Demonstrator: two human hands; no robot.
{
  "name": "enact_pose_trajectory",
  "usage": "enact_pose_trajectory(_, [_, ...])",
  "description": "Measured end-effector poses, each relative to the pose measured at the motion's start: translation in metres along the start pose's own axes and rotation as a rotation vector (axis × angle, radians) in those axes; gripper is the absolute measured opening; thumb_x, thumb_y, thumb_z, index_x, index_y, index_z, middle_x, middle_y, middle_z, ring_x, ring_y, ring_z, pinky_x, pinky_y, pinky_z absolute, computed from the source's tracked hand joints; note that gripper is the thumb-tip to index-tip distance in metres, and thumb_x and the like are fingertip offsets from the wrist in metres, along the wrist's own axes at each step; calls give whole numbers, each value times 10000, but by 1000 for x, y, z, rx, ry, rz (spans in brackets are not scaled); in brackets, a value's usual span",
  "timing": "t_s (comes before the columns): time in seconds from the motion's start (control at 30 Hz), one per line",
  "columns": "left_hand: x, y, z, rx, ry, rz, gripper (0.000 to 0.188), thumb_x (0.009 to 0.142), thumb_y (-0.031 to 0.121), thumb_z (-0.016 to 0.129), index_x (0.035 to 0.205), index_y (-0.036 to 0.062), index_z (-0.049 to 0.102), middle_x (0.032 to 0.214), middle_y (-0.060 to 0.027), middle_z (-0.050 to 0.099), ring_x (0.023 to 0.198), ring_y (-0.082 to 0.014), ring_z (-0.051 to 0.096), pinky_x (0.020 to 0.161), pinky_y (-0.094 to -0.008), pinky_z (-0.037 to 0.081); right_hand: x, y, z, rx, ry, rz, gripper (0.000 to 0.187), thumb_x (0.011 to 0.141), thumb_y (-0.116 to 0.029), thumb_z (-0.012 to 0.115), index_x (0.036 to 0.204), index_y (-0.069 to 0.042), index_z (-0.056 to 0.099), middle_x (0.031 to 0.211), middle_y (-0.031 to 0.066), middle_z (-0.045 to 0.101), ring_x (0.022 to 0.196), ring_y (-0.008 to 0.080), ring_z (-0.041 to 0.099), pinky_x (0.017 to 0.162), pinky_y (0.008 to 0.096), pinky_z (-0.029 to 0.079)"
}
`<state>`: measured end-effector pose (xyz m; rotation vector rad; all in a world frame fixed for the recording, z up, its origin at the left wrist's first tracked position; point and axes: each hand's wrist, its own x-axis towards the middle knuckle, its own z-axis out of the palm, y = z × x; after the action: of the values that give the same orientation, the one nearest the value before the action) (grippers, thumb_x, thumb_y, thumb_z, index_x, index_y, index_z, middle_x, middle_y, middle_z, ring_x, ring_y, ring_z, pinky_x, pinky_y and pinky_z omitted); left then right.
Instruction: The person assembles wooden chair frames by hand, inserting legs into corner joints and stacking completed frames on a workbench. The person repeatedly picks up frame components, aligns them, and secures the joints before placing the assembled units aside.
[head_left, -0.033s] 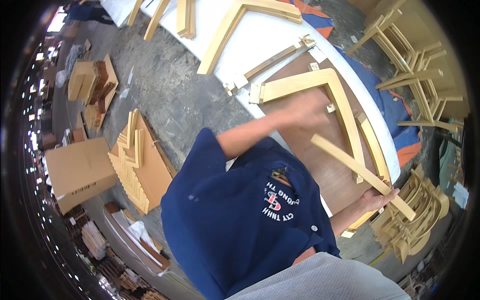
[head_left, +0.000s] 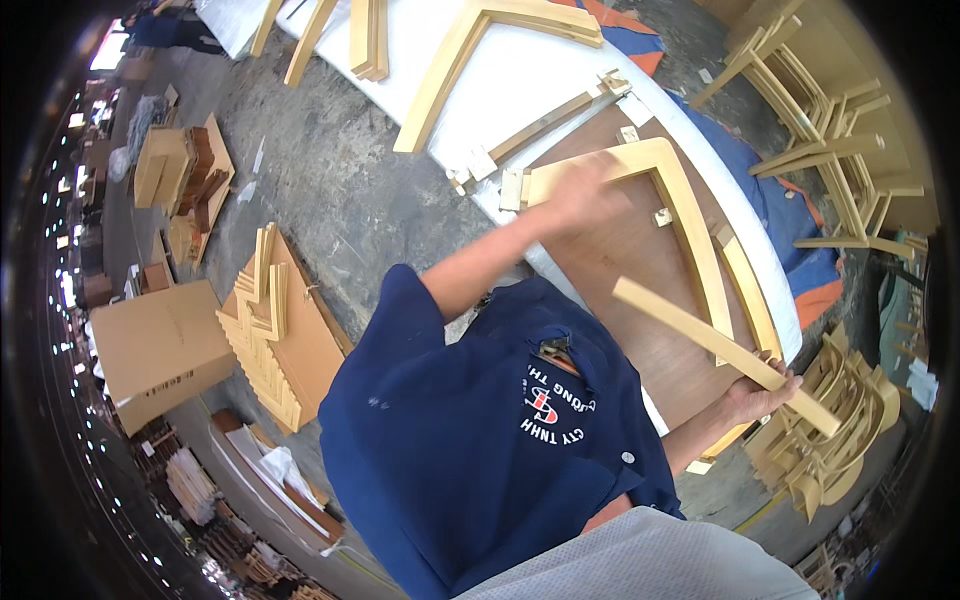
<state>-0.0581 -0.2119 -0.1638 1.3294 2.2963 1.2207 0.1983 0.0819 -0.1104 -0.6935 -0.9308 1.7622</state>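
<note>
1. Right hand [head_left: 752,400] — closed around a wooden stick [head_left: 690,329], which crosses over the near end of the bent frame [head_left: 693,235].
2. Left hand [head_left: 588,198] — blurred above the frame's far arm; grip cannot be told.
3. Brown board [head_left: 615,255] lies beneath the frame.

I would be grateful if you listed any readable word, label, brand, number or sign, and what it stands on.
Navy shirt, chest: white lettering around a red-and-white emblem; I won't copy the wording.
Cardboard box at left: dark print, too small to read.
No other legible text.
</note>
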Motion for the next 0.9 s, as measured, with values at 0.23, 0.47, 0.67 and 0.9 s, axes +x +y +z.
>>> enact_pose_trajectory(0.23, [-15, -212, -109, 462, -295, -691, 506, 763, 390, 710, 1077, 3, 624, 913, -129, 711, 831, -326, 695, 716, -430, 571, -52, 37, 145, -22, -317, 129, 279, 930, -244, 659, 1089, -38, 557, 964, 65, 565, 901, 167, 571, 935, 399, 495])
enact_pose_trajectory(0.47, [-29, -238, -125, 317, 74, -493, 367, 813, 305, 663, 1000, -10, 638, 998, -227, 664, 985, -385, 640, 885, -456, 512, -87, 98, 219, -36, -583, 384, 402, 931, -212, 632, 1257, -30, 484, 1213, 112, 549, 1094, 216, 545, 1060, 461, 437])
enact_pose_trajectory(0.67, [-59, -46, -216, -102, -22, -516, 525, 937, 342, 562, 1339, 17, 464, 1115, -287, 626, 1076, -399, 619, 916, -473, 493, -113, 117, 278, -64, -680, 356, 524, 893, -206, 648, 1327, 4, 442, 1458, 237, 401, 1395, 367, 361, 1121, 546, 346])
enact_pose_trajectory(0.9, [-81, 39, -148, -270, 70, -270, 557, 965, 278, 511, 1472, 83, 387, 1406, -244, 480, 1302, -393, 463, 1101, -450, 358, -86, 130, 246, -14, -688, 568, 596, 862, -309, 672, 1326, -7, 451, 1187, 131, 569, 1092, 253, 575, 976, 423, 500])
